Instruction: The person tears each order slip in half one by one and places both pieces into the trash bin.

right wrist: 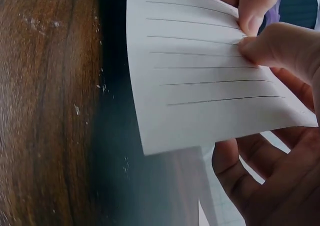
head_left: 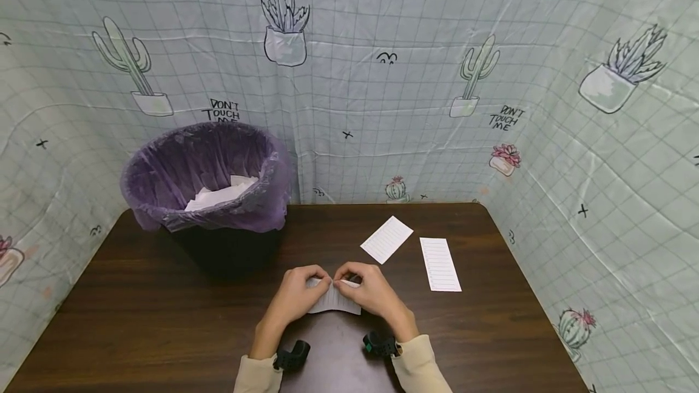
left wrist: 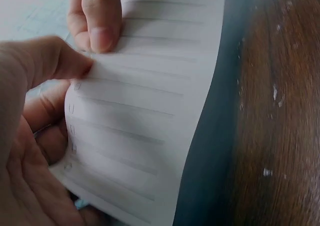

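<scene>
A lined sheet of paper [head_left: 334, 303] with small checkboxes is held by both hands above the front of the table. My left hand [head_left: 298, 291] pinches its far edge between thumb and fingers. Right beside it, my right hand [head_left: 371, 290] pinches the same edge, the two thumbs nearly meeting. In the left wrist view the paper [left wrist: 135, 110] bends gently, and its checkboxes run along the pinched edge. The right wrist view shows the paper's other end [right wrist: 190, 85] hanging past the right thumb, with the other fingers curled behind it.
Two similar lined sheets lie on the table [head_left: 164, 320]: a tilted one [head_left: 386, 239] beyond the right hand and another [head_left: 440, 264] farther right. At the back left stands a black bin with a purple liner [head_left: 262, 199], white paper pieces [head_left: 224, 194] inside. Patterned cloth hangs around the table.
</scene>
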A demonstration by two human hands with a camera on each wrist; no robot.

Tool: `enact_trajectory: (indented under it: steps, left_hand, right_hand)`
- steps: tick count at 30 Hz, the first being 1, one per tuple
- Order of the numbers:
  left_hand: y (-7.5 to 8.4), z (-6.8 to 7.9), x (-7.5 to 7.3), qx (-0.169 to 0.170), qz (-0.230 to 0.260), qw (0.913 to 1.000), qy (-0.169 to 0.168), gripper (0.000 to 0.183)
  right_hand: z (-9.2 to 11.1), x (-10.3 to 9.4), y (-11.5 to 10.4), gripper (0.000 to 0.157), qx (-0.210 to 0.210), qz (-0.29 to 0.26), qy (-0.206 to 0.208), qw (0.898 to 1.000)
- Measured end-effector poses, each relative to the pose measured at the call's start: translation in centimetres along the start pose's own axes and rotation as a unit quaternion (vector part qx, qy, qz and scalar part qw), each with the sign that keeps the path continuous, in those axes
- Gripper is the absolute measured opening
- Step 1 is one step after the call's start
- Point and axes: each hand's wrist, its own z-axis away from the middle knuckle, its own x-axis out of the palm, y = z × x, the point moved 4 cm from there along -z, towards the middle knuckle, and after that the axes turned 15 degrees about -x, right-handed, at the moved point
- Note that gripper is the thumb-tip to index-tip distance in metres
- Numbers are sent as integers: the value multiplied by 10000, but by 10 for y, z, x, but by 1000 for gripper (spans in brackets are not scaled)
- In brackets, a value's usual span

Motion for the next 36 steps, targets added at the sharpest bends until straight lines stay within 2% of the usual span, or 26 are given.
enact_trajectory:
  steps: [7,13,22,30,36]
  left_hand:
    - [-4,-4,-5,-76,88,9998,164,13]
    - [-8,-5,-12,-143,138,9996,219,10]
    - [-16,-5,-20,-193,164,9993,278,7]
    - [-20,-6,-27,-305,128,9991,265,5]
    - [-23,-5,-29,-374,-24,9991,201,7]
  right_hand:
    - [-2,-2,-2,5,-122,180,82,9997]
    - [0,-11,3,13,162,392,382,9984]
    - [4,-23,11,3,275,442,809,9954]
    - [4,-28,15,5,360,431,896,9944]
    - [7,-27,18,5,457,421,706,9956]
